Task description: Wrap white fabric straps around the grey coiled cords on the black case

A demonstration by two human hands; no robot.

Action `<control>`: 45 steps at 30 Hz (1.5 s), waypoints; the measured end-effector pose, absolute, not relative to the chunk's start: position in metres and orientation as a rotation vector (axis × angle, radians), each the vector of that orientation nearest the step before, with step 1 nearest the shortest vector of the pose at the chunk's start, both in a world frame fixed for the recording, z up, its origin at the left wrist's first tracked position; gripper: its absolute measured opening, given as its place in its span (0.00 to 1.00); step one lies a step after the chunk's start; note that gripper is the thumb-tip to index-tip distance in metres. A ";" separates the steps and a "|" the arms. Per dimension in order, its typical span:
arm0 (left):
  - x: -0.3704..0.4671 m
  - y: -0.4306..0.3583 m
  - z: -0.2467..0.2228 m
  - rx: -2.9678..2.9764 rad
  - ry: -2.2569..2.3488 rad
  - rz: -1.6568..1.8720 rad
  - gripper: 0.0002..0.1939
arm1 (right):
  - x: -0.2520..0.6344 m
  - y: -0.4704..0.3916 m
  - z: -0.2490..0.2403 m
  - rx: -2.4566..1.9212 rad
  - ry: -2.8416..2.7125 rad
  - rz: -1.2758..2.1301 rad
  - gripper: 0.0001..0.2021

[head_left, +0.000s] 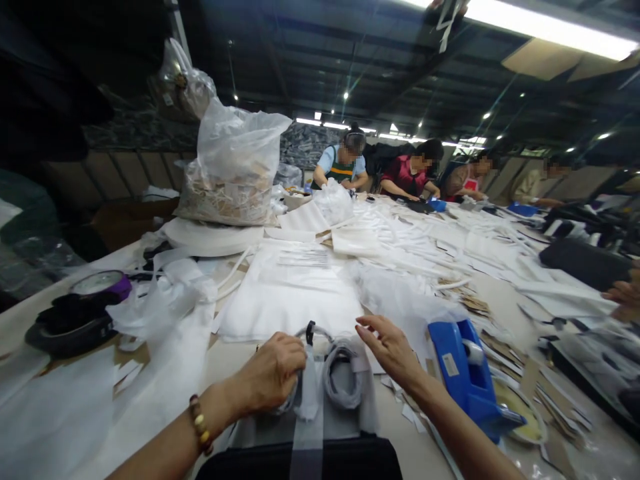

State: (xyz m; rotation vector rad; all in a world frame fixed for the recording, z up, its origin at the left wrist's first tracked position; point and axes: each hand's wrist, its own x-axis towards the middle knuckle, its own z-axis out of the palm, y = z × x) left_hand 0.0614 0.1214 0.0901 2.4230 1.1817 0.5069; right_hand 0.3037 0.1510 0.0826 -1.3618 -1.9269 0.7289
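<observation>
Right in front of me lies a black bag-like item (pixel 250 461) with a strip of translucent wrap (pixel 307 440) running down its middle. On it a grey looped handle (pixel 344 379), covered in thin clear plastic, stands in a ring. My left hand (pixel 276 375) has its fingers closed on a second, similar grey loop, mostly hidden behind the hand. Between the loops shows a small black buckle-like piece (pixel 311 332). My right hand (pixel 389 347) hovers to the right of the visible loop, fingers apart and holding nothing.
A blue tape dispenser (pixel 453 367) stands right of my right hand. White foam sheets (pixel 290 293) are stacked ahead. Left lie a purple tape roll (pixel 117 285) and a black ring-shaped item (pixel 70 330). Behind sits a large plastic sack (pixel 235 173); several co-workers work across the table.
</observation>
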 end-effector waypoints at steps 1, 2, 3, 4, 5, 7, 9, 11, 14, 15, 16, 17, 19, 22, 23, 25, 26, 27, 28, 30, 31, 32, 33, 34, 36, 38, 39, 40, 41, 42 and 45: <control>0.065 0.119 0.091 2.398 1.230 0.553 0.11 | 0.306 0.151 0.079 -1.407 -1.917 0.788 0.16; 0.071 0.117 0.092 2.354 1.282 0.604 0.13 | 0.307 0.151 0.076 -1.441 -1.902 0.864 0.16; 0.078 0.117 0.094 2.306 1.333 0.646 0.14 | 0.306 0.151 0.073 -1.464 -1.883 0.946 0.16; 0.086 0.118 0.096 2.262 1.376 0.673 0.14 | 0.305 0.151 0.071 -1.477 -1.856 1.027 0.15; 0.095 0.119 0.098 2.219 1.409 0.681 0.14 | 0.304 0.152 0.070 -1.487 -1.818 1.099 0.15; 0.114 0.121 0.100 2.140 1.468 0.659 0.13 | 0.302 0.154 0.071 -1.500 -1.727 1.218 0.14; 0.131 0.122 0.101 2.087 1.506 0.614 0.12 | 0.301 0.157 0.072 -1.501 -1.650 1.300 0.10; 0.145 0.119 0.100 2.064 1.545 0.570 0.13 | 0.299 0.159 0.074 -1.496 -1.602 1.336 0.06; 0.164 0.111 0.095 2.024 1.679 0.533 0.23 | 0.296 0.161 0.075 -1.480 -1.574 1.313 0.05; 0.170 0.109 0.094 1.999 1.741 0.532 0.24 | 0.295 0.161 0.075 -1.468 -1.577 1.298 0.04; 0.175 0.108 0.092 1.970 1.798 0.534 0.25 | 0.295 0.161 0.075 -1.452 -1.585 1.285 0.03; 0.180 0.108 0.090 1.942 1.843 0.535 0.24 | 0.295 0.161 0.075 -1.434 -1.600 1.277 0.02; 0.187 0.109 0.086 1.896 1.907 0.536 0.23 | 0.297 0.161 0.074 -1.404 -1.639 1.271 0.01; 0.195 0.113 0.084 1.852 1.956 0.527 0.20 | 0.301 0.162 0.071 -1.402 -1.700 1.242 0.04; 0.197 0.114 0.083 1.838 1.974 0.519 0.18 | 0.303 0.163 0.070 -1.409 -1.723 1.212 0.05; 0.201 0.115 0.083 1.809 2.028 0.497 0.15 | 0.303 0.165 0.069 -1.416 -1.779 1.130 0.08; 0.203 0.115 0.083 1.796 2.062 0.485 0.14 | 0.303 0.166 0.069 -1.412 -1.809 1.089 0.09; 0.205 0.114 0.083 1.788 2.094 0.474 0.14 | 0.303 0.167 0.070 -1.405 -1.838 1.058 0.10; 0.206 0.114 0.083 1.786 2.121 0.466 0.14 | 0.302 0.168 0.071 -1.395 -1.864 1.039 0.11; 0.209 0.113 0.082 1.801 2.155 0.451 0.15 | 0.300 0.170 0.071 -1.376 -1.903 1.028 0.13; 0.210 0.113 0.081 1.812 2.161 0.441 0.15 | 0.300 0.171 0.070 -1.369 -1.915 1.027 0.14; 0.211 0.112 0.080 1.823 2.162 0.430 0.15 | 0.299 0.172 0.069 -1.366 -1.921 1.027 0.15; 0.211 0.112 0.079 1.830 2.162 0.419 0.15 | 0.299 0.172 0.067 -1.367 -1.922 1.024 0.15; 0.212 0.112 0.078 1.836 2.162 0.409 0.15 | 0.298 0.173 0.064 -1.373 -1.918 1.020 0.15; 0.213 0.112 0.075 1.843 2.165 0.397 0.13 | 0.296 0.175 0.057 -1.393 -1.901 1.008 0.15; 0.214 0.111 0.071 1.855 2.167 0.391 0.13 | 0.294 0.175 0.050 -1.415 -1.880 0.989 0.15; 0.215 0.111 0.069 1.865 2.168 0.388 0.12 | 0.294 0.175 0.047 -1.425 -1.867 0.976 0.15; 0.216 0.110 0.068 1.877 2.168 0.386 0.12 | 0.293 0.175 0.044 -1.434 -1.852 0.962 0.15; 0.217 0.109 0.066 1.891 2.168 0.384 0.11 | 0.292 0.175 0.041 -1.443 -1.837 0.948 0.15; 0.218 0.107 0.065 1.907 2.168 0.380 0.11 | 0.292 0.174 0.039 -1.450 -1.822 0.934 0.15; 0.218 0.103 0.061 1.969 2.152 0.363 0.12 | 0.291 0.173 0.034 -1.460 -1.790 0.910 0.16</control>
